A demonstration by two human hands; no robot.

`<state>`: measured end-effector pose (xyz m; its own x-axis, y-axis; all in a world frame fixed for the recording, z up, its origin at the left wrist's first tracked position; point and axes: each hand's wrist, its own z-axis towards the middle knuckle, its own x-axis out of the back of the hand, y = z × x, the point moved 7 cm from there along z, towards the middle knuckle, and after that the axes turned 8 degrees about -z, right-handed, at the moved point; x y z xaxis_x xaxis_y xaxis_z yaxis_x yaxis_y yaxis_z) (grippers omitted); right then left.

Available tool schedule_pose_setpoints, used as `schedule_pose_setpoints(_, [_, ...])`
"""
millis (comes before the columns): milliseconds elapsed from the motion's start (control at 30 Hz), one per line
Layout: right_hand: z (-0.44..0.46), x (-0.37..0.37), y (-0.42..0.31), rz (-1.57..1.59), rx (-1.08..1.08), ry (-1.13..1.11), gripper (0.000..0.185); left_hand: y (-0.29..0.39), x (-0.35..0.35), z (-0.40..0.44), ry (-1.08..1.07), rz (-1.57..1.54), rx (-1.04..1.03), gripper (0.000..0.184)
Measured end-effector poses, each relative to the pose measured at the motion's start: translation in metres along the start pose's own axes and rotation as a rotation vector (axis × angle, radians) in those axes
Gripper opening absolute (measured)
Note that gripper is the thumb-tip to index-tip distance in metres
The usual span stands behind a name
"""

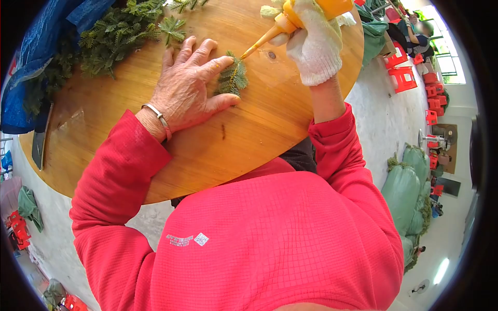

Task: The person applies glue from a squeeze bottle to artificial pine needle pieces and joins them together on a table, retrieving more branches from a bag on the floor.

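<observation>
Green sprig lies flat on the worktop, between the thumb and forefinger of the left hand, whose grip is spread wide, palm down. The gloved right hand has its grip closed around a yellow bottle, nozzle tip at the sprig's upper end. Bare wood stretches toward the rounded near edge; loose greenery crowds the far left.

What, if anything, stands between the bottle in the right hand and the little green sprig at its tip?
Nothing visible does: the yellow bottle in the gloved right hand has its nozzle at the upper end of the green sprig. The left hand lies on the opposite side, clear of the nozzle.
</observation>
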<state>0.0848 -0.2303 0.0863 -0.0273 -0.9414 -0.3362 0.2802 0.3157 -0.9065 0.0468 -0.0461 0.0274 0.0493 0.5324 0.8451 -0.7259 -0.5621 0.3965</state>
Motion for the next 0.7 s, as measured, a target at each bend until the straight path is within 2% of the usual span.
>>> schedule_pose_setpoints(67, [0.000,0.002,0.004,0.037,-0.044,-0.030,0.010,0.000,0.000,0.000,0.003,0.002,-0.006,0.065])
schedule_pose_setpoints(267, [0.004,0.000,0.006,0.025,0.010,-0.078,0.008,-0.001,0.000,0.000,0.011,-0.001,-0.014,0.064])
schedule_pose_setpoints(367, [0.001,-0.001,0.000,-0.045,0.033,0.038,0.007,0.000,0.000,0.000,0.004,-0.008,-0.009,0.063])
schedule_pose_setpoints(467, [0.002,0.000,0.001,0.012,0.067,-0.052,0.008,0.000,0.000,0.000,0.009,-0.007,-0.009,0.064])
schedule_pose_setpoints(700, [-0.008,-0.012,0.003,0.097,-0.076,-0.129,0.012,-0.001,0.000,-0.001,0.006,-0.014,-0.022,0.065])
